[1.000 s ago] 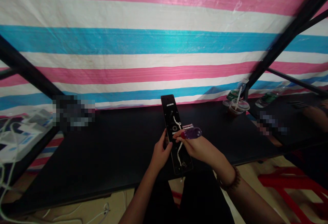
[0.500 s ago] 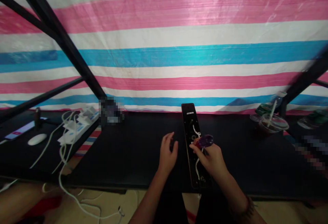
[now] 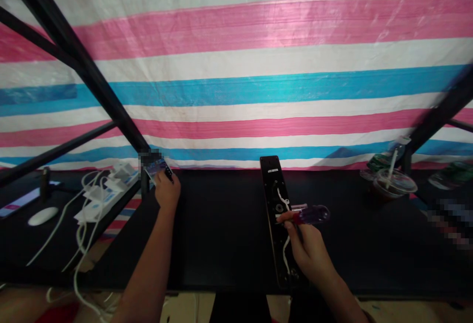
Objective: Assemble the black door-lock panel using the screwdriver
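The left forearm stretches to the far left, where the left hand has its fingers pointing far. The right hand stays nearer, right of the middle, fingers bent and pressed toward the thumb; the right forearm comes from near right.

Backdrop: striped sheet, pink, white and blue, across the far side. Left frame bar: black, slanting. Right frame bar: black, likewise slanting. Far left: flat device, screen lit; white mouse, just beside it; white power strip, plugs fitted; white cables, looped, trailing toward the near edge. Right: lidded clear cup, dark drink, pale straw; green-labelled bottle, upright behind it. Far right: second bottle, blurred; pixelated item, unidentifiable.
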Demonstrator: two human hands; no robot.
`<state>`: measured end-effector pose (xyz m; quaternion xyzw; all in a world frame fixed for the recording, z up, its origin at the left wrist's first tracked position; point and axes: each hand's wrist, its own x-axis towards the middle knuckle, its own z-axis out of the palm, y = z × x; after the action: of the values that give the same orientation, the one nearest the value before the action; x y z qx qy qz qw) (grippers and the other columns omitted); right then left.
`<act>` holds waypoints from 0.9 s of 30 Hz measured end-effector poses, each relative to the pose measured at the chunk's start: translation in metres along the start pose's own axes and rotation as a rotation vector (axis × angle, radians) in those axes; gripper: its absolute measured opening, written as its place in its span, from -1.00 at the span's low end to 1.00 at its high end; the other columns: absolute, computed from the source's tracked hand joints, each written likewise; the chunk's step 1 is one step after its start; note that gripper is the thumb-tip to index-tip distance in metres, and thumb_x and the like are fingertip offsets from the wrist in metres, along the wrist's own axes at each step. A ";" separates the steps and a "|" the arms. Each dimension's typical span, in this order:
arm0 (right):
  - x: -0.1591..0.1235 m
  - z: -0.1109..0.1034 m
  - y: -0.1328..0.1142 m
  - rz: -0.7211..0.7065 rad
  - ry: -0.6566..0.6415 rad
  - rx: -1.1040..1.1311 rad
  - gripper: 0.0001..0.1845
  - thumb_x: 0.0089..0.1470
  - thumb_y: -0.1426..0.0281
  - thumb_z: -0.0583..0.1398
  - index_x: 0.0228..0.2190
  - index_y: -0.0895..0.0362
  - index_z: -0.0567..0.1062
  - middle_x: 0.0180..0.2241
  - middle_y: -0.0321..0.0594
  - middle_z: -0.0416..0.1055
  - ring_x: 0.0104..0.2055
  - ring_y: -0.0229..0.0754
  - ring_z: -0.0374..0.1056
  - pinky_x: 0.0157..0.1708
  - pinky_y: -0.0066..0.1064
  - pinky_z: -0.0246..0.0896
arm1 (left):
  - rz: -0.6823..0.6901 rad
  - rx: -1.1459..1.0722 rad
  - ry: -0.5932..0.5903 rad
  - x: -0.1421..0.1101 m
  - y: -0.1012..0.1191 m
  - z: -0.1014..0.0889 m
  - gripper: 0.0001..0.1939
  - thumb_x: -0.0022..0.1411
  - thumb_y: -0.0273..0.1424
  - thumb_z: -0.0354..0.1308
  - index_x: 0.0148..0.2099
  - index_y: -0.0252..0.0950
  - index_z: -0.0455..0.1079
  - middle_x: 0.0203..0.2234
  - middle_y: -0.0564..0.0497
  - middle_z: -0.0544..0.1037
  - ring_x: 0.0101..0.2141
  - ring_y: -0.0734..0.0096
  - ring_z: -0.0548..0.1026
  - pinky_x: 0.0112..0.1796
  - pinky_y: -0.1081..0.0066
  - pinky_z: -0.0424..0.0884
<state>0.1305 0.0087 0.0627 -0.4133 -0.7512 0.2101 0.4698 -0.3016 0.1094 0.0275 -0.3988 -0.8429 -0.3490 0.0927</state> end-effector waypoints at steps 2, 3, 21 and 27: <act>-0.001 0.001 0.000 -0.004 0.001 0.026 -0.80 0.32 0.40 0.06 -0.18 0.04 0.50 -0.23 -0.16 0.56 -0.16 -0.07 0.54 -0.17 -0.31 0.45 | 0.030 0.019 -0.018 -0.015 0.002 0.010 -0.54 0.40 -0.35 0.00 0.26 -0.43 0.16 0.16 -0.32 0.32 0.04 -0.03 0.48 -0.05 0.13 0.47; -0.001 0.001 0.000 -0.006 0.009 0.041 -0.82 0.31 0.39 0.08 -0.20 0.04 0.50 -0.23 -0.15 0.55 -0.15 -0.06 0.53 -0.17 -0.31 0.44 | 0.044 0.026 -0.035 -0.022 0.004 0.015 -0.55 0.38 -0.33 0.02 0.24 -0.41 0.20 0.14 -0.31 0.34 0.02 -0.02 0.49 -0.07 0.17 0.48; -0.007 0.008 -0.003 0.020 -0.010 0.095 -0.85 0.25 0.32 0.20 -0.25 0.03 0.59 -0.24 -0.18 0.48 -0.22 -0.15 0.50 -0.20 -0.45 0.43 | -0.018 -0.009 0.112 0.005 -0.027 0.034 -0.56 0.30 -0.30 0.12 0.17 -0.35 0.29 0.18 -0.35 0.29 0.02 -0.08 0.48 -0.03 0.08 0.47; -0.007 0.005 -0.005 0.029 -0.010 0.090 -0.85 0.26 0.30 0.20 -0.26 0.03 0.59 -0.25 -0.18 0.48 -0.23 -0.16 0.51 -0.21 -0.46 0.43 | -0.160 -0.044 0.234 0.009 -0.043 0.034 -0.64 0.31 -0.45 -0.02 0.10 -0.51 0.29 0.00 -0.39 0.36 0.07 -0.13 0.38 0.10 -0.10 0.31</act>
<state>0.1253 0.0006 0.0596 -0.4015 -0.7375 0.2524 0.4809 -0.3354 0.1189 -0.0158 -0.2891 -0.8475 -0.4179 0.1534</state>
